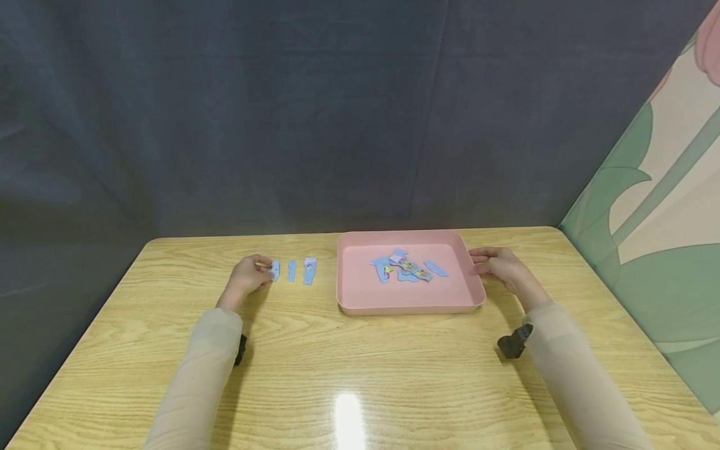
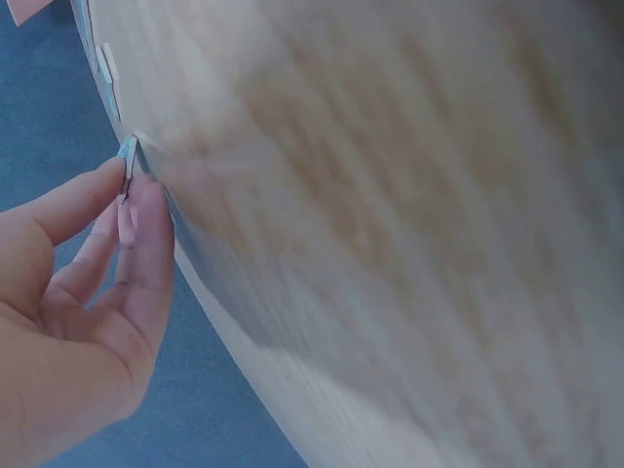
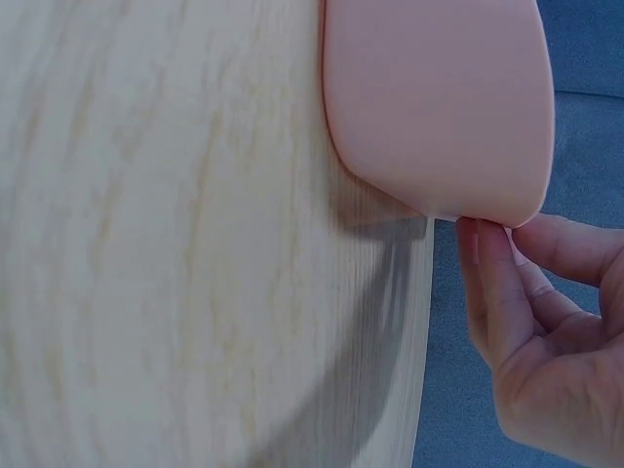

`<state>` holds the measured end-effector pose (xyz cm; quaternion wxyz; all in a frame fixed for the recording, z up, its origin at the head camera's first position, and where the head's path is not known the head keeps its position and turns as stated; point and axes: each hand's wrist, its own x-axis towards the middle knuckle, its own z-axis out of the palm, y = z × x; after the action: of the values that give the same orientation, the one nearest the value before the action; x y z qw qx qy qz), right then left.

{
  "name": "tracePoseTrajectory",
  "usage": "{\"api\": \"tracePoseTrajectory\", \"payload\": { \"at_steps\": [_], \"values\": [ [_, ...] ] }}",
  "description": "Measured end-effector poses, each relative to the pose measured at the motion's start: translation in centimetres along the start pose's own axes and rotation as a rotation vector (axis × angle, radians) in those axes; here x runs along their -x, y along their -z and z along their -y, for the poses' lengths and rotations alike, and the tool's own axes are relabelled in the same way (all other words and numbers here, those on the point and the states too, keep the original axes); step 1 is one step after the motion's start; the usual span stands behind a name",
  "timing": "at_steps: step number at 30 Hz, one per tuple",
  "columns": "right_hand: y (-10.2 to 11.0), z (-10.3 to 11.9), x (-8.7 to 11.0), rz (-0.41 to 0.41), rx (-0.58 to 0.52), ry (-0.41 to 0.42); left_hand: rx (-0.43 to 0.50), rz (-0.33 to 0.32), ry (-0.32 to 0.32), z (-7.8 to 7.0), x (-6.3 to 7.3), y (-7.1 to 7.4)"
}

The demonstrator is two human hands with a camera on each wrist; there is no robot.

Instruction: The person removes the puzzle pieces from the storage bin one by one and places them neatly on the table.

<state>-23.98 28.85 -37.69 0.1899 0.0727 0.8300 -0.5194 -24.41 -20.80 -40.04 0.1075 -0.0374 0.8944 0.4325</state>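
In the head view my left hand (image 1: 250, 273) is at the left end of a short row on the table. Between its thumb and fingers it pinches a small, thin blue printed piece (image 1: 275, 270), seen edge-on as a narrow sliver (image 2: 128, 168) in the left wrist view. Two similar pieces lie to its right: a narrow blue one (image 1: 291, 270) and a larger one with a lilac top (image 1: 310, 271). My right hand (image 1: 502, 267) holds the right rim of a shallow pink tray (image 1: 410, 304), thumb and fingertips at the edge (image 3: 439, 117).
Inside the tray lies an overlapping heap of blue and multicoloured pieces (image 1: 407, 267), with one blue strip (image 1: 435, 269) apart at the right. The wooden table (image 1: 292, 362) meets a dark curtain (image 1: 281, 125) behind. A flower-patterned panel (image 1: 664, 206) borders the right side.
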Motion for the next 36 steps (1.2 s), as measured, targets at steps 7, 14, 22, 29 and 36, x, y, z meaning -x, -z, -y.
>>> {"api": "tracePoseTrajectory", "payload": {
  "at_steps": [7,14,22,29,36],
  "values": [
    [0.1,0.0,0.0,0.003,-0.006,0.001,-0.063,-0.04,0.008,-0.1,0.2,0.1],
    [0.1,-0.1,0.0,0.001,-0.009,0.01,-0.066,-0.063,-0.017,-0.5,0.2,-0.2],
    [0.0,0.0,0.0,0.002,-0.015,0.017,0.037,-0.023,-0.13,-2.3,-0.1,-1.1],
    [0.0,0.1,0.1,0.003,-0.011,0.021,0.126,-0.011,-0.229,-5.5,0.1,-2.9],
    [0.0,0.0,0.2,-0.001,-0.012,0.02,0.099,0.019,-0.305,-8.6,0.1,-5.6]
  ]
}}
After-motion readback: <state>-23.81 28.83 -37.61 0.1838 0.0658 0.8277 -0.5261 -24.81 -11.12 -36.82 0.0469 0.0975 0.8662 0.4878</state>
